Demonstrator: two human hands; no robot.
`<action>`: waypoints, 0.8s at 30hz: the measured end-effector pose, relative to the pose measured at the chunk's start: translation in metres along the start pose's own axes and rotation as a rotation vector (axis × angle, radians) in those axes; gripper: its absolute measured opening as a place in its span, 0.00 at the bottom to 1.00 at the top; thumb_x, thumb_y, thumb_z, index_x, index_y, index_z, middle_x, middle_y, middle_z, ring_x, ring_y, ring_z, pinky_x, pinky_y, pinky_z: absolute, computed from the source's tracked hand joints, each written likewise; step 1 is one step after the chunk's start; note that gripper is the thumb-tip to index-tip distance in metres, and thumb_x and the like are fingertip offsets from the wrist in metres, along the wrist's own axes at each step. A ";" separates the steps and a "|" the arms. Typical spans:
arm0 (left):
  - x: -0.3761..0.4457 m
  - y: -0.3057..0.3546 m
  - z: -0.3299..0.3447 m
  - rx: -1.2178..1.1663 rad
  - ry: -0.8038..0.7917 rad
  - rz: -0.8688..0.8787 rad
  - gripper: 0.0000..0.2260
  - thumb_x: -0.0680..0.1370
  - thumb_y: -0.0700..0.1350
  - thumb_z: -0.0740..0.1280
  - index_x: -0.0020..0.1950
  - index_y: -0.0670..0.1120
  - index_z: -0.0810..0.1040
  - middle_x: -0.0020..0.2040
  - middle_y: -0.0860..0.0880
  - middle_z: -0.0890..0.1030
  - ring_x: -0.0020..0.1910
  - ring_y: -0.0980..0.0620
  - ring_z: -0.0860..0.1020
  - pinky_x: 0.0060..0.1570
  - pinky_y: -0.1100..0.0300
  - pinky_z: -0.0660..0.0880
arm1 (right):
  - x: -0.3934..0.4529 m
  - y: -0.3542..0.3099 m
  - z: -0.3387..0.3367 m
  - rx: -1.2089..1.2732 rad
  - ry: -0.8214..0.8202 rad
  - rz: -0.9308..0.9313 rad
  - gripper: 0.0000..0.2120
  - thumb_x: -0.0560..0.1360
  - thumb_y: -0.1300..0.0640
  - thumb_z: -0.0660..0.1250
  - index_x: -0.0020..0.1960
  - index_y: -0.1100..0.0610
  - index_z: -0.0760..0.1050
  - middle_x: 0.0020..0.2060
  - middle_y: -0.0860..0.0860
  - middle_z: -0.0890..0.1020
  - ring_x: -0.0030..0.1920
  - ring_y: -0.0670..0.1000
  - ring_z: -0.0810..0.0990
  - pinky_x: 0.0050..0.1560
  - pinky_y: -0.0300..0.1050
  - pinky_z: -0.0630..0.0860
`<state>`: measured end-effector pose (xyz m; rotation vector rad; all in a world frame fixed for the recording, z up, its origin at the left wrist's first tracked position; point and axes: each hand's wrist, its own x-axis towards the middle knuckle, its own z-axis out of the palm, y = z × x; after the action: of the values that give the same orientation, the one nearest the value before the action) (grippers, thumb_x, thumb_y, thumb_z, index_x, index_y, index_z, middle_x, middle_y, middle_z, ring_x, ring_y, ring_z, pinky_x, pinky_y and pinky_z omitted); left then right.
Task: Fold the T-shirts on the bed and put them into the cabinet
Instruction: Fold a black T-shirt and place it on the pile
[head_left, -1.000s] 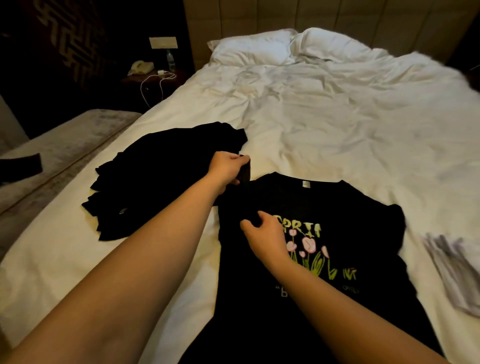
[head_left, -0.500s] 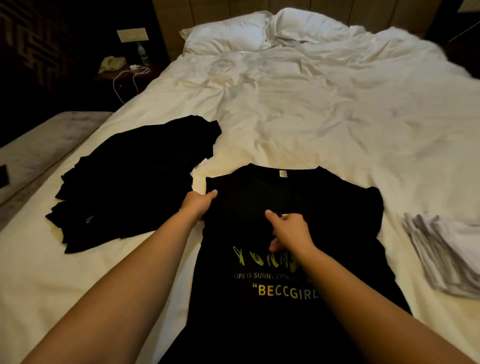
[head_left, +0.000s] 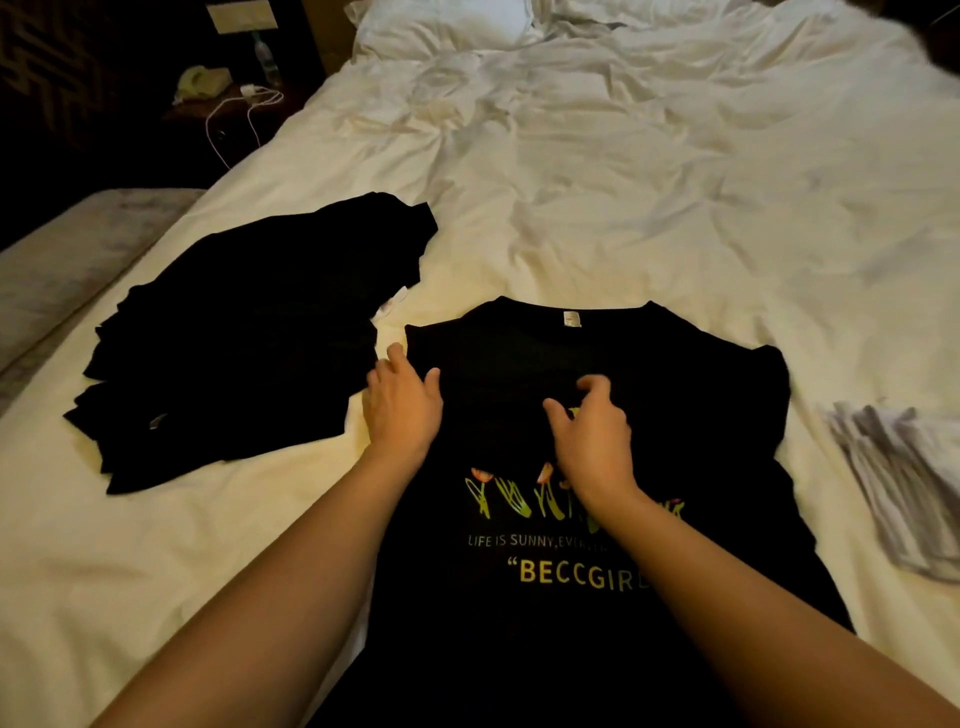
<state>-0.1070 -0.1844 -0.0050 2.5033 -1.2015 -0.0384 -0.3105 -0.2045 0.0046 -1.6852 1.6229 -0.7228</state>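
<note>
Both hands (head_left: 402, 410) rest on black T-shirt (head_left: 519, 597).

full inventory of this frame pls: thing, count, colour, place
printed T-shirt: 1, black with yellow-green print, spread flat on the near bed
pile of garments: count unclear, black, on the bed left of the T-shirt
white stack: count unclear, white-grey, right edge of the bed
bed: 1, white rumpled sheet
pillows: at least 1, white, head of the bed
cable: 1, white, nightstand at upper left
bottle: 1, clear, same nightstand
bench: 1, grey, left of the bed
left hand: fingers straight, at the T-shirt's left edge
right hand: fingers curled over the chest print
</note>
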 end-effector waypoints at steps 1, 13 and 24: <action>-0.007 0.004 -0.003 0.072 0.039 0.052 0.24 0.82 0.52 0.62 0.73 0.41 0.64 0.66 0.39 0.73 0.65 0.39 0.71 0.60 0.47 0.68 | -0.004 -0.001 -0.002 -0.080 0.036 -0.096 0.19 0.81 0.48 0.64 0.67 0.53 0.65 0.36 0.46 0.78 0.35 0.49 0.81 0.35 0.50 0.82; -0.067 -0.001 0.016 0.155 -0.265 0.309 0.28 0.85 0.58 0.46 0.82 0.48 0.47 0.82 0.42 0.51 0.81 0.44 0.47 0.79 0.49 0.46 | -0.038 0.027 0.002 -0.441 -0.290 -0.517 0.24 0.82 0.42 0.56 0.75 0.52 0.66 0.74 0.50 0.68 0.75 0.51 0.60 0.74 0.47 0.57; -0.170 -0.005 -0.019 0.194 -0.374 0.322 0.26 0.86 0.56 0.44 0.82 0.49 0.44 0.82 0.43 0.46 0.81 0.45 0.42 0.78 0.46 0.39 | -0.128 0.060 -0.047 -0.489 -0.314 -0.432 0.28 0.81 0.41 0.58 0.78 0.50 0.60 0.78 0.49 0.59 0.79 0.50 0.53 0.76 0.46 0.43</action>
<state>-0.2083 -0.0464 -0.0112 2.4995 -1.8273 -0.3346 -0.3932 -0.0812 -0.0051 -2.4065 1.2875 -0.2322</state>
